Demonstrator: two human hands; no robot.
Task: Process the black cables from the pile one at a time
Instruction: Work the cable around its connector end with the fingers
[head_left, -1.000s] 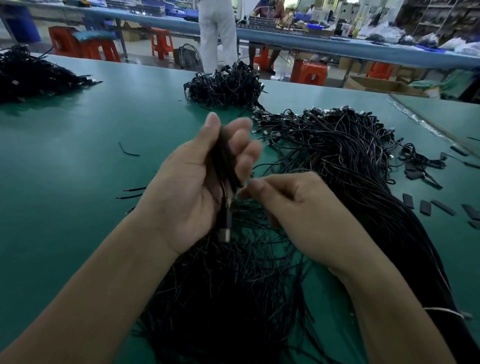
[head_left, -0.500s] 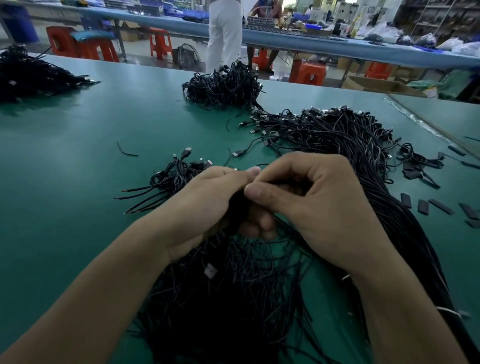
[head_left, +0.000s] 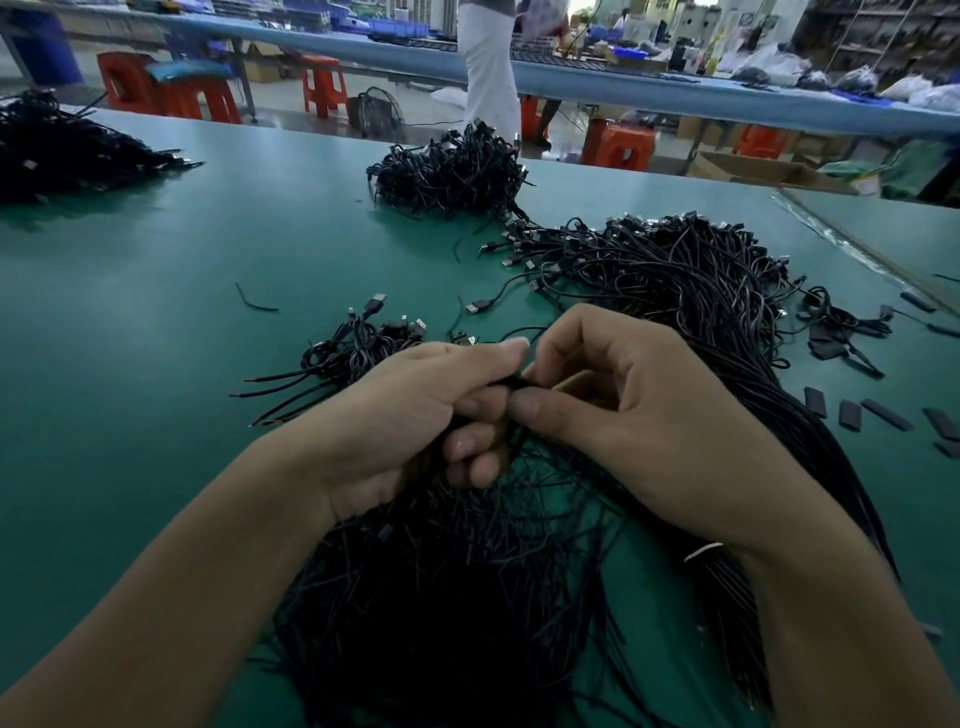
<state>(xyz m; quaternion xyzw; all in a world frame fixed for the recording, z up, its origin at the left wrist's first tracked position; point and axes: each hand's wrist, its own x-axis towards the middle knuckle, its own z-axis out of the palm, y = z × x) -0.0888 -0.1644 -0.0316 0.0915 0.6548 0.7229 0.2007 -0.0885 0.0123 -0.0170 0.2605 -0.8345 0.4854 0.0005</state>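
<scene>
My left hand (head_left: 410, 415) curls round a cable (head_left: 508, 383). My right hand (head_left: 644, 431) pinches the same cable where the fingertips meet, just above the pile (head_left: 447, 597) (loose ends fanned toward me) on the table (head_left: 130, 364).

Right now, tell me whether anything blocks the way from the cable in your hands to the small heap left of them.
Nothing visible does. The left hand and right hand both pinch the cable. The small heap lies just beyond the left hand on the table.
</scene>
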